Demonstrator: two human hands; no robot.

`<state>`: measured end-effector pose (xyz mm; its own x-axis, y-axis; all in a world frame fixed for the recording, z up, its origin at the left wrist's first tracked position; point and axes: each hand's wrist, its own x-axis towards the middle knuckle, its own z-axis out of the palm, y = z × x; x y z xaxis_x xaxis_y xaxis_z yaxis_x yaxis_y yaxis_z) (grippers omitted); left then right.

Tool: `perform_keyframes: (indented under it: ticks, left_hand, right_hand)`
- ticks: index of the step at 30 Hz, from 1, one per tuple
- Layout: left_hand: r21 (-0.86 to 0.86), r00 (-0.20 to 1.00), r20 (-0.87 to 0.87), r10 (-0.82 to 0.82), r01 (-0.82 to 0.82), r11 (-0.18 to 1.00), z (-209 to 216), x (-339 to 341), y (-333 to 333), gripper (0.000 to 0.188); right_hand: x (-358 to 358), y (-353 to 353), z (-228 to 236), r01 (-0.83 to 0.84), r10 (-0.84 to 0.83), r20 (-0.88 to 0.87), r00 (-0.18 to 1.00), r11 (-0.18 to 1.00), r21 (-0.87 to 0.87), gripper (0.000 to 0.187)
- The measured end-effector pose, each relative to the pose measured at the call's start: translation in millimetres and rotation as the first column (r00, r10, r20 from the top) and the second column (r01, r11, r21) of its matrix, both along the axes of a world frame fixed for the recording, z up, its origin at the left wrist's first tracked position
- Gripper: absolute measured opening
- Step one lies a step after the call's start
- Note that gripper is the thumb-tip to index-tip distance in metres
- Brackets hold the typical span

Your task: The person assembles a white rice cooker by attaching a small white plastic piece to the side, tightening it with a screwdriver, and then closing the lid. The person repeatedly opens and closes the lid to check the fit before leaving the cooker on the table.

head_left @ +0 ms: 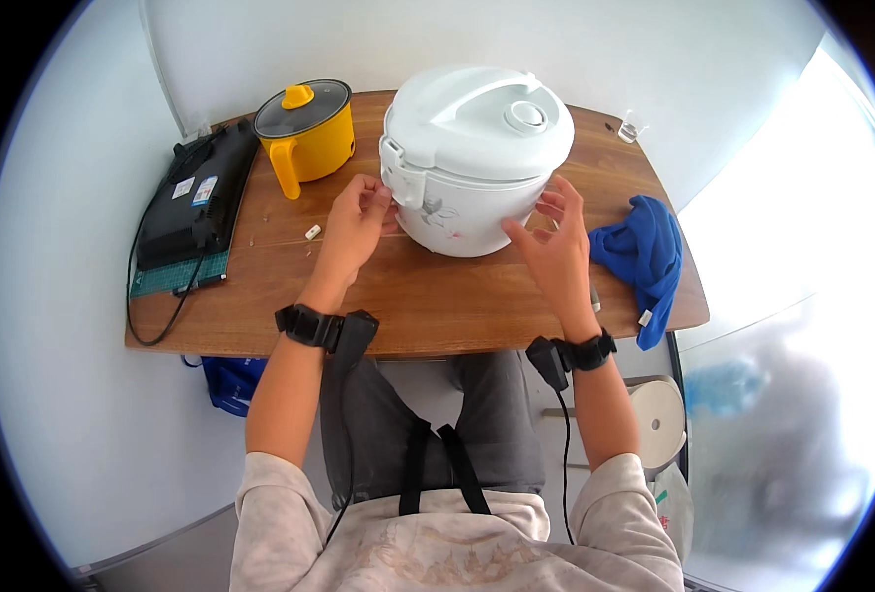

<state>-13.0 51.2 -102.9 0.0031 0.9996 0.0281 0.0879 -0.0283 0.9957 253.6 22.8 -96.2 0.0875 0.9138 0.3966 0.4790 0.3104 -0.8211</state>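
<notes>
A white rice cooker (pixel 477 212) with a closed domed lid stands upright at the middle back of the table. Grey and pink flowers decorate its front, and a latch-like fitting juts from its left side. My left hand (pixel 359 217) is at the cooker's lower left side, fingers half bent toward it and thumb close under the fitting. On the opposite side my right hand (pixel 554 232) has its fingers and thumb spread around the lower right wall. Whether the fingertips press on the cooker is hard to see. Neither hand grasps anything I can make out.
Left of the cooker sits a yellow pot (pixel 324 143) with a glass lid. A black appliance (pixel 201 187) with a cord lies on a green mat (pixel 176 278) at the far left. A blue cloth (pixel 647 252) hangs over the right edge; a small clear cup (pixel 632 128) is behind.
</notes>
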Motion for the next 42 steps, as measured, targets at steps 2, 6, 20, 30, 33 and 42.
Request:
perform_keyframes:
  ticks: [2, 6, 20, 30, 33, 42]
  left_hand:
    - [0.043, 0.999, 0.049, -0.004, 0.002, 0.999, -5.4, -1.1, 16.6, 0.030]
    - [0.129, 0.994, 0.102, -0.039, 0.026, 0.991, -18.9, 10.6, 47.0, 0.045]
    - [0.339, 0.983, -0.182, -0.018, 0.080, 0.937, -55.3, 50.6, 181.7, 0.085]
    - [0.209, 0.997, -0.019, -0.074, 0.076, 0.975, -73.5, 61.1, 213.6, 0.093]
    - [0.188, 0.991, 0.057, -0.122, 0.109, 0.976, -69.8, 60.2, 211.1, 0.092]
    - [0.182, 0.998, 0.051, -0.039, 0.029, 0.983, -74.3, 60.3, 211.1, 0.090]
  right_hand:
    - [-3.6, 21.3, 1.6, -0.001, 0.001, 0.006, 1.000, 0.999, -0.046, 0.098]
    - [-2.0, 67.1, -14.3, 0.074, -0.074, 0.113, 0.991, 0.997, 0.007, 0.104]
    - [-23.0, 175.3, -20.1, 0.343, -0.344, 0.176, 0.922, 0.938, 0.038, 0.096]
    - [-30.1, 216.9, -41.4, 0.349, -0.366, 0.143, 0.920, 0.928, 0.134, 0.076]
    - [-32.7, 224.0, -47.1, 0.353, -0.377, 0.152, 0.914, 0.921, 0.166, 0.076]
    - [-33.4, 221.0, -40.5, 0.344, -0.355, 0.153, 0.922, 0.934, 0.098, 0.076]
